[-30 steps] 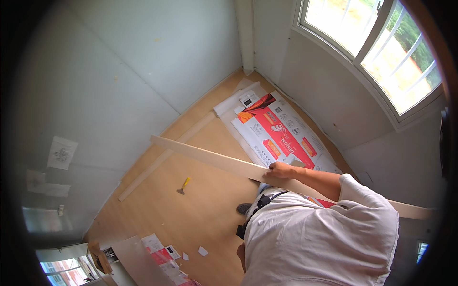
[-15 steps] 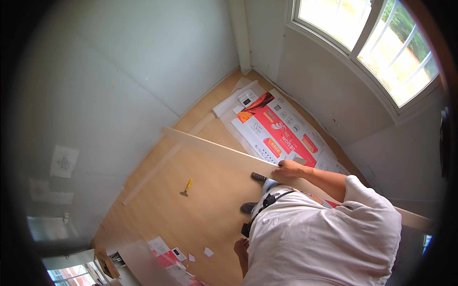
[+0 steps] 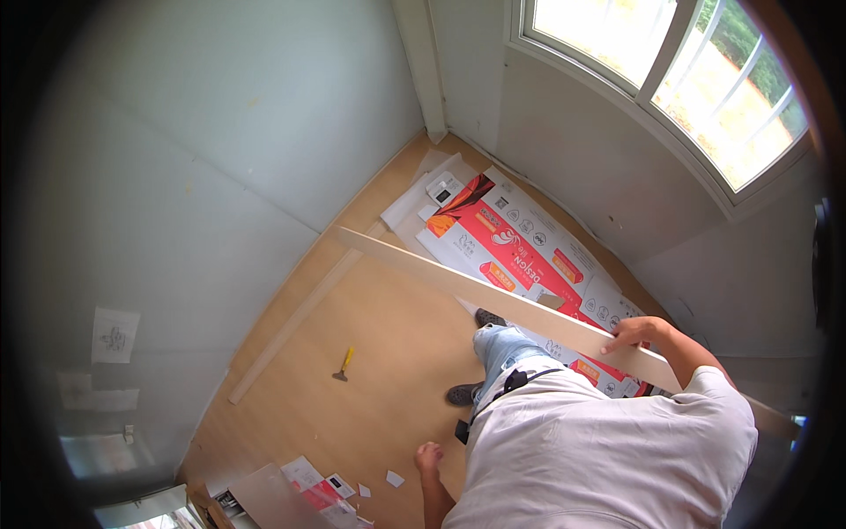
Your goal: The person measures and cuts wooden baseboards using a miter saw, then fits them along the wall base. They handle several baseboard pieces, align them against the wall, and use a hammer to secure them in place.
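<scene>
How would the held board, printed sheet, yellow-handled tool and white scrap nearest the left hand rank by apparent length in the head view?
1. Board, though partly hidden
2. Printed sheet
3. Yellow-handled tool
4. White scrap

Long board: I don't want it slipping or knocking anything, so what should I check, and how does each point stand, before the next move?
1. Right hand has a grip on the long board: ok.
2. Left hand also supporting the board: not ok, it is low and apart from it.
3. Board's far end off the wall: cannot tell, contact is unclear.
4. Board's near end visible: not ok, the shoulder partly hides that stretch.
5. Yellow-handled tool apart from the shoes: ok.
6. Floor without loose scraps: not ok, white pieces lie there.
</scene>
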Tool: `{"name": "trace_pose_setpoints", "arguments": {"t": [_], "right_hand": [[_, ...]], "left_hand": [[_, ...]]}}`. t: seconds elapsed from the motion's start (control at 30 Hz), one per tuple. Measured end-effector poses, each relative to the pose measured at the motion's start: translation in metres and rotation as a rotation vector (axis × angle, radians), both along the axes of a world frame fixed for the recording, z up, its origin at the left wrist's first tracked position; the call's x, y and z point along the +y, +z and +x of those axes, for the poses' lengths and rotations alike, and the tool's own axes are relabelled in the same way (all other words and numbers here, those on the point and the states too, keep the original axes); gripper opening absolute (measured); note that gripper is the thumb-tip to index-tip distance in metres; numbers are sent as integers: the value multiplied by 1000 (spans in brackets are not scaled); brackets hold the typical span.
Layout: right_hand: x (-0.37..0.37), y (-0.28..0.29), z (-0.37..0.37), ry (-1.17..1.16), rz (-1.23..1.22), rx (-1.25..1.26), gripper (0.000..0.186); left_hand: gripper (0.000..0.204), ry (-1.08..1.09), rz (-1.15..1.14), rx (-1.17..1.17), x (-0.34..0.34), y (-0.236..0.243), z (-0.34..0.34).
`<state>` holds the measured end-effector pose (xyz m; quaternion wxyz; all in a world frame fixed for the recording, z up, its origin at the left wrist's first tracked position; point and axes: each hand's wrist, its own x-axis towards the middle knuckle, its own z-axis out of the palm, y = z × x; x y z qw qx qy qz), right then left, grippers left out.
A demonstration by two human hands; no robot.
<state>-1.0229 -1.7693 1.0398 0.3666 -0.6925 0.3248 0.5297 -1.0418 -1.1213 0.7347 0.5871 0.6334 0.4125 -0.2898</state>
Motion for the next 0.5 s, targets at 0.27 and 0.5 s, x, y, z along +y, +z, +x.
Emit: {"name": "trace_pose_setpoints", "arguments": {"t": [0.27,0.5], "right_hand": [[-1,-158,72,-126,-33,-300,82],[-70,-168,80,-77,-278,-367,69]], "left_hand": [[10,-128,-71,71,-84,50,99],[20,-304,-72,-79,-168,52,196]]}}
